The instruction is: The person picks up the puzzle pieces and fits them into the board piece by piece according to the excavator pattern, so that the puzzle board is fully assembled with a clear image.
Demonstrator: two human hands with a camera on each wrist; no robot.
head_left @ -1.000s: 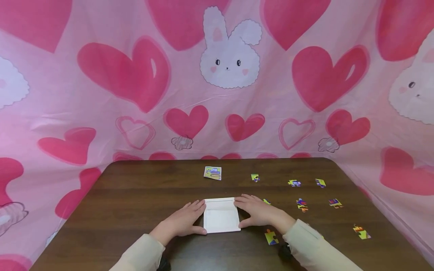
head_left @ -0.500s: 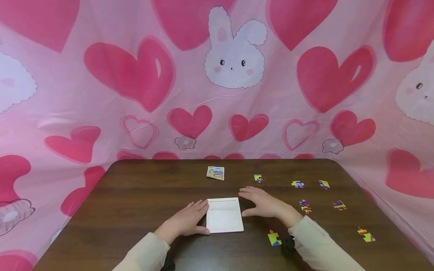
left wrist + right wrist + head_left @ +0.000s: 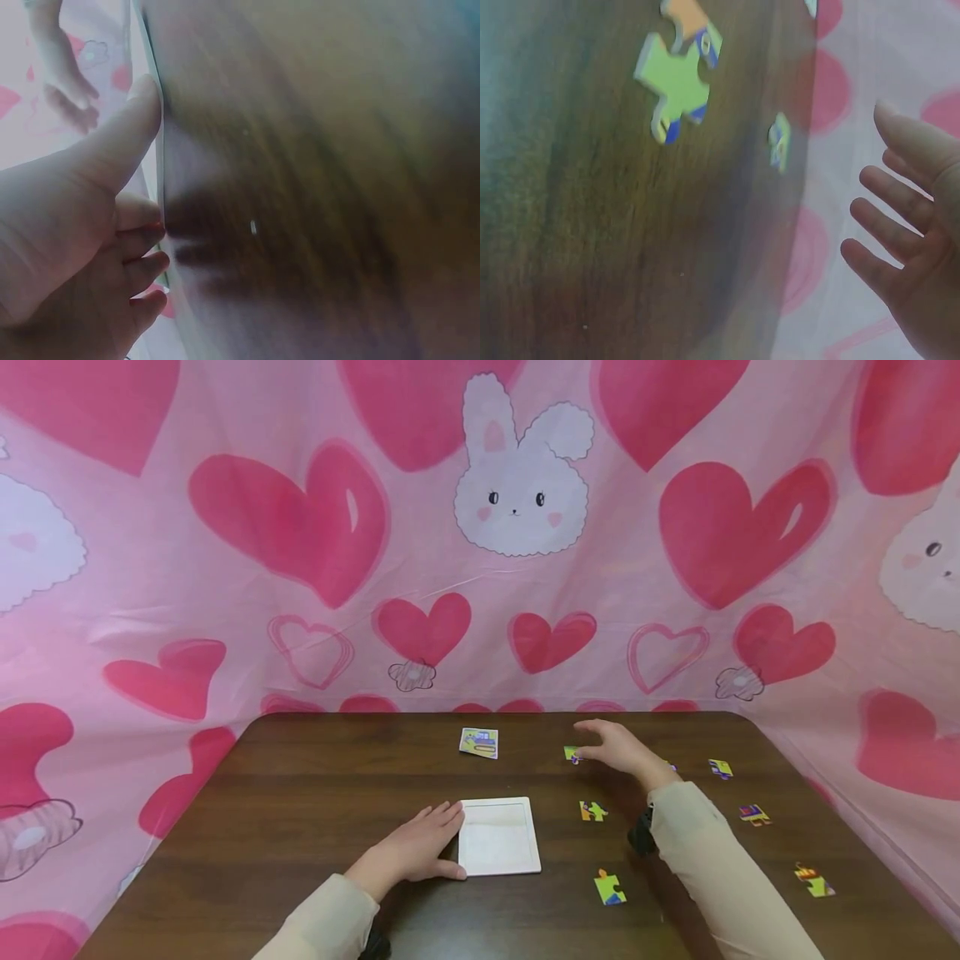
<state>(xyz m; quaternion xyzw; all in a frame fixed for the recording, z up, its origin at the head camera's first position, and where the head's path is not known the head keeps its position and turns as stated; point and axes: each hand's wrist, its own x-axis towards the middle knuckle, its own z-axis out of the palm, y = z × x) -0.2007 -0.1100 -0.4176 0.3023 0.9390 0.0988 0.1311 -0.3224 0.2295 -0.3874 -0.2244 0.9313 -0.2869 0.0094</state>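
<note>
Pink heart-print backdrop (image 3: 345, 410): hangs behind the table;
Dark brown wood-grain table (image 3: 337, 768): bears scattered pieces;
Left hand (image 3: 420, 842): thumb and fingers spread against the tray's left edge;
Right hand (image 3: 618, 747): fingers parted, holding nothing, nearest the far piece; contact cannot be told;
Shallow white square tray (image 3: 498, 839): lies near table centre; could slide if pushed from that one braced side;
Yellow-green far jigsaw piece (image 3: 570, 750): could skid if fingertips catch only its thin edge;
Right hand's shift: from beside the tray half a second earlier, to the far piece now.
</note>
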